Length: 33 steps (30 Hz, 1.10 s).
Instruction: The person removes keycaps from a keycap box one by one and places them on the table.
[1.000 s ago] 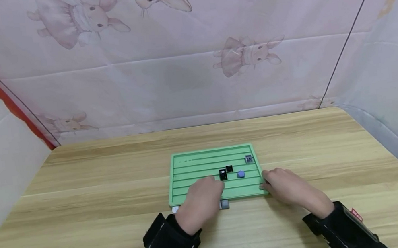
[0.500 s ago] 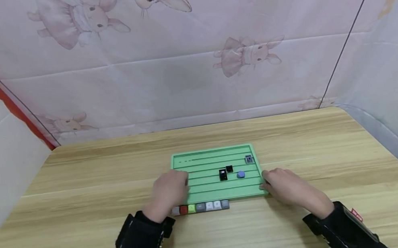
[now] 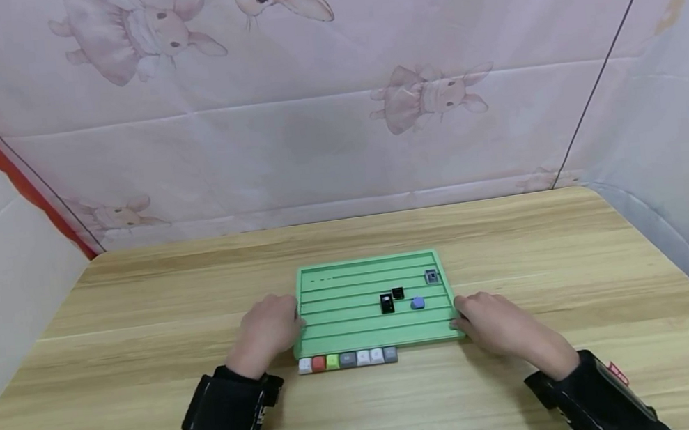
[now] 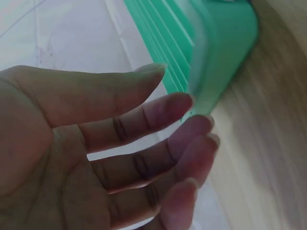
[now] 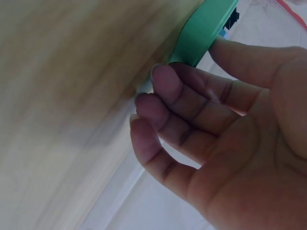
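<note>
A shallow green ridged tray point(image 3: 343, 324) lies on the wooden table. At its right edge my right hand point(image 3: 491, 322) pinches the rim, thumb point(image 5: 235, 52) on top and forefinger against the outer wall. My left hand point(image 3: 268, 328) is at the tray's left edge. Its fingers are loosely bent, with the fingertips point(image 4: 204, 124) close to the outer wall; whether they touch it I cannot tell. On the tray sit two black keycaps point(image 3: 387, 303), a purple keycap point(image 3: 417, 302) and a grey-blue keycap point(image 3: 431, 276).
Along the tray's front edge stands a row of several keycaps point(image 3: 348, 360), in white, red, green and grey. Bare wooden tabletop point(image 3: 160, 318) surrounds the tray. A hanging cloth printed with rabbits point(image 3: 312, 148) closes off the back.
My left hand has moved left from above the tray to its left edge, uncovering the keycap row in front. My right hand and the tray have stayed put.
</note>
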Each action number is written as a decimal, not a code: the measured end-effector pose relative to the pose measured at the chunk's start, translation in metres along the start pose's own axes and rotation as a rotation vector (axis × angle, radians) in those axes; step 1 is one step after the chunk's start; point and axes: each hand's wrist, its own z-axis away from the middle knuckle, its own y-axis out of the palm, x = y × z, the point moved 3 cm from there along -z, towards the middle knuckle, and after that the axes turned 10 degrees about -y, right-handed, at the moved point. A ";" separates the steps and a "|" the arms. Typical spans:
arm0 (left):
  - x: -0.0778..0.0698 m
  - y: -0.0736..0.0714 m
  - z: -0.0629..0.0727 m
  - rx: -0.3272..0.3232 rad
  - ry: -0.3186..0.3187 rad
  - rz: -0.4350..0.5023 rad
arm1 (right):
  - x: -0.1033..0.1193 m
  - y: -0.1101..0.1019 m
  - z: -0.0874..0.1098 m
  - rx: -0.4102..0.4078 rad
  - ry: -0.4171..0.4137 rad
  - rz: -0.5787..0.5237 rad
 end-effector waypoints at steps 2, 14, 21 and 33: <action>0.002 0.001 0.000 0.002 -0.011 -0.006 | 0.000 0.000 0.000 0.001 -0.001 0.003; 0.005 0.006 -0.003 0.080 -0.052 -0.033 | -0.001 0.000 -0.001 0.001 0.003 0.000; 0.004 0.007 -0.003 0.072 -0.029 -0.063 | -0.001 0.000 -0.001 0.006 0.008 0.000; 0.004 0.008 -0.002 0.062 -0.018 -0.065 | 0.000 0.001 -0.001 -0.001 0.009 0.004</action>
